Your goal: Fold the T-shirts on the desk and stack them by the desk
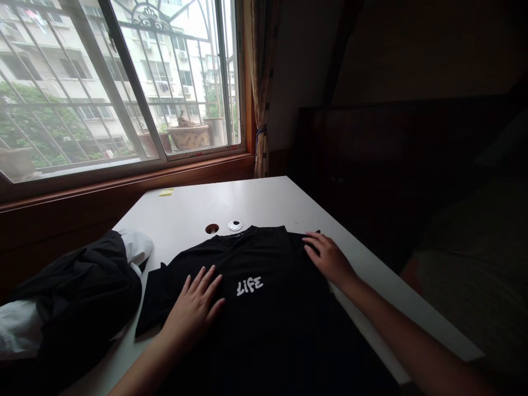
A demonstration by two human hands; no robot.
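1. outside the window (pixel 193 71), a patterned pot (pixel 188 137) holds a plant (pixel 183 121).
2. the black shirt (pixel 268 330) lies spread on the table (pixel 256 201), its white lettering (pixel 249 285) hard to read.
3. left hand (pixel 198 303), fingers spread, rests flat on the shirt.
4. right hand (pixel 330 258), fingers loosely apart, touches its sleeve (pixel 300 247).

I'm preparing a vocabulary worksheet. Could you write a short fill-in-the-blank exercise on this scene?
1. The shirt under the hands is coloured ____.
2. Its lettering is ____.
3. The hand nearer the heap of cloth is the ____ one.
4. A flowerpot shows outside, through the ____.

Missing words: black; white; left; window.
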